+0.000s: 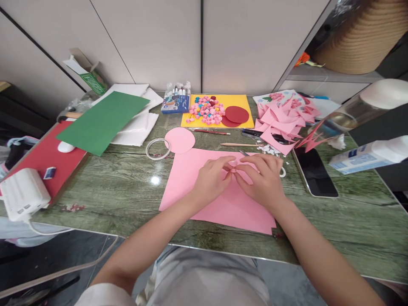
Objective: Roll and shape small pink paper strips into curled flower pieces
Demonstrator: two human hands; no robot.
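Both my hands meet over a large pink paper sheet (181, 182) on the green table. Between the fingertips is a small pink paper piece (234, 170), partly covered by the fingers. My left hand (212, 178) pinches it from the left, and my right hand (264, 178) pinches it from the right. Just beyond, the tip of a grey pointed tool (244, 153) shows, with a white ring-shaped handle (282, 172) beside my right hand. A pink paper circle (180, 140) overlaps the sheet's far left corner, next to a roll of tape (149, 154).
Small coloured paper rolls (207, 110) and dark red circles (237, 114) lie on a yellow sheet (194, 98). Pink paper scraps (283, 123) are piled at the back right, near a phone (315, 172) and a white bottle (366, 156). Green paper (105, 121) and a power bank (24, 193) occupy the left.
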